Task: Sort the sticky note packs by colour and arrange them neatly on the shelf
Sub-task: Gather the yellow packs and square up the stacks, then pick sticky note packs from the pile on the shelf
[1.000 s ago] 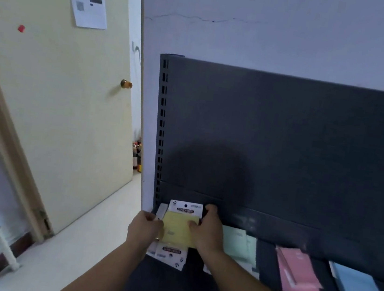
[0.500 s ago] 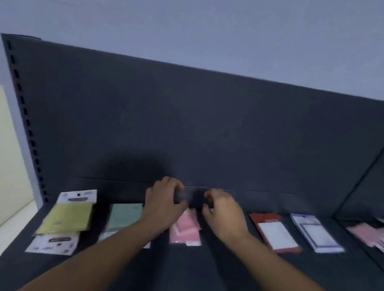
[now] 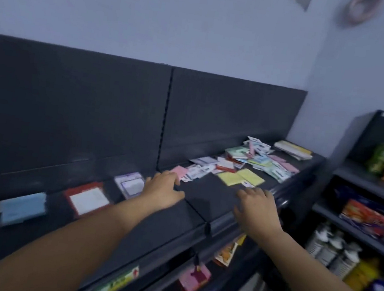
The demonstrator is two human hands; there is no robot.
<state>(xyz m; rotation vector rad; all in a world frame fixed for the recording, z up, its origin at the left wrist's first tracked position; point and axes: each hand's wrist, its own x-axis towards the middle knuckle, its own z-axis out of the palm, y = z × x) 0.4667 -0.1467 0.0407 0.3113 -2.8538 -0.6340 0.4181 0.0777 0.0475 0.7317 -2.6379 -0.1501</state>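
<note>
Both hands are held over the shelf [image 3: 209, 191] with fingers loosely spread and nothing gripped. The left hand [image 3: 163, 188] is just beside the purple pack [image 3: 129, 183], the right hand [image 3: 257, 207] near the front edge, close to the yellow packs [image 3: 240, 178]. A blue pack [image 3: 22, 207] and a red pack [image 3: 87, 197] are laid along the back; a mixed heap [image 3: 245, 157] is piled toward the right end.

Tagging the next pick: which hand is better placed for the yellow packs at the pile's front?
Right, probably. The right hand lies open just short of the yellow packs; the left hand is further left, beside a pink pack.
</note>
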